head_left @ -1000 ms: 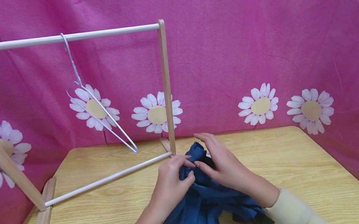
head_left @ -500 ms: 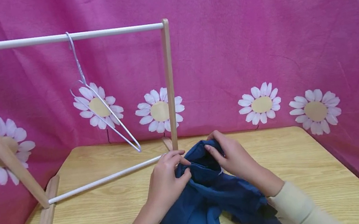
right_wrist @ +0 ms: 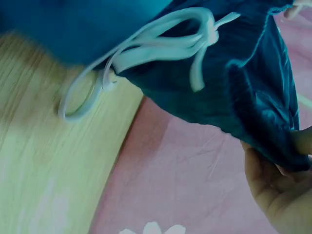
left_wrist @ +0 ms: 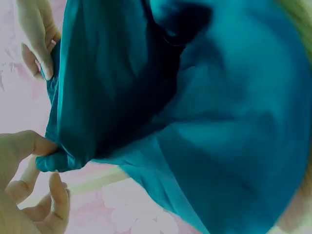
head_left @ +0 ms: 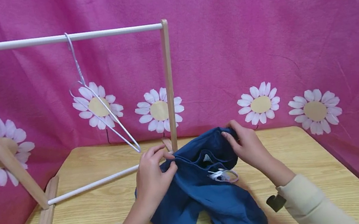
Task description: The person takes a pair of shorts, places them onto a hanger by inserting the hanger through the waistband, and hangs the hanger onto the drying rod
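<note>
A pair of dark blue pants (head_left: 209, 203) is held up over the table, its waist opening spread and its legs hanging toward the front edge. My left hand (head_left: 154, 175) pinches the left end of the waistband between thumb and fingers; the left wrist view shows the thumb (left_wrist: 34, 144) pressing on the cloth there. At the opposite end, my right hand (head_left: 248, 146) grips the waistband, thumb on the inner side. A white drawstring (head_left: 221, 175), tied in a bow, dangles from the waist and shows large in the right wrist view (right_wrist: 195, 44).
On the left stands a rack with wooden posts (head_left: 170, 86) and a white top rail (head_left: 113, 31). One thin wire hanger (head_left: 106, 108) hangs from that rail. A white lower bar (head_left: 93, 185) crosses the wooden table (head_left: 311, 170). Behind is a pink flowered cloth (head_left: 212, 53).
My hands have drawn apart, left hand leftward and right hand rightward. The bunched waistband has stretched out wide, and the white drawstring has come into view.
</note>
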Demonstrator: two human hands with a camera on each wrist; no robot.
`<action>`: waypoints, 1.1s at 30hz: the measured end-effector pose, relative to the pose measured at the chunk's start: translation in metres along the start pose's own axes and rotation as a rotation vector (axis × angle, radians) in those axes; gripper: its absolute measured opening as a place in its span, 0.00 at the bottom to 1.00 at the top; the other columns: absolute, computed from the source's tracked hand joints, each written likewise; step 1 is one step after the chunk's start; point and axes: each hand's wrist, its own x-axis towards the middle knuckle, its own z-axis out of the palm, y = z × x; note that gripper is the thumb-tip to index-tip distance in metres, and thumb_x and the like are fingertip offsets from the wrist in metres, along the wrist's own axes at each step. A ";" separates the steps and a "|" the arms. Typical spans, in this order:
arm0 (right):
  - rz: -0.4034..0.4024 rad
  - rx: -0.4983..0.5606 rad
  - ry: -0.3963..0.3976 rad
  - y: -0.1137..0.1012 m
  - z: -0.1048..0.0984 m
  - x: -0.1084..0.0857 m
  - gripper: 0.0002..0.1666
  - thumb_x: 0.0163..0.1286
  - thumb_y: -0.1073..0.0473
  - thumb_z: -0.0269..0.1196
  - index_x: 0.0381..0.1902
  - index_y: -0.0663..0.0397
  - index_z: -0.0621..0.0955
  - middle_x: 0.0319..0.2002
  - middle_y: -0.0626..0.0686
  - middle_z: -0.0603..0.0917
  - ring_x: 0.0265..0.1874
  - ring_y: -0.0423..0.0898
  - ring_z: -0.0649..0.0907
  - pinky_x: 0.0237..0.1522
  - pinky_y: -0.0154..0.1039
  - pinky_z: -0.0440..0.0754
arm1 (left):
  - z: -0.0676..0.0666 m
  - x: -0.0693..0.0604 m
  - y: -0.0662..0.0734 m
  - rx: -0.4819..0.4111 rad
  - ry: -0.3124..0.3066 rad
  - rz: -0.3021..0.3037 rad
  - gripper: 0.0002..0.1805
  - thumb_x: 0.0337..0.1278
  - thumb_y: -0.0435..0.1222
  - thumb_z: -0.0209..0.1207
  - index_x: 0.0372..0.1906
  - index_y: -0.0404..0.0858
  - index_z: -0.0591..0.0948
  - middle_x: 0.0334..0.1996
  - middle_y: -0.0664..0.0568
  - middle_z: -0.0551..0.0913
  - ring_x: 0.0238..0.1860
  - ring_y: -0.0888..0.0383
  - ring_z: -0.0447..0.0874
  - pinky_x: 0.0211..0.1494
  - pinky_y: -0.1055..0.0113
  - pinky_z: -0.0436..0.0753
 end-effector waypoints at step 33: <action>0.076 0.371 0.165 0.023 -0.015 0.007 0.23 0.61 0.82 0.52 0.52 0.70 0.82 0.46 0.59 0.83 0.29 0.31 0.79 0.28 0.22 0.75 | -0.017 0.038 -0.052 -0.141 -0.063 0.090 0.22 0.57 0.22 0.64 0.56 0.36 0.74 0.52 0.40 0.78 0.53 0.43 0.81 0.56 0.48 0.84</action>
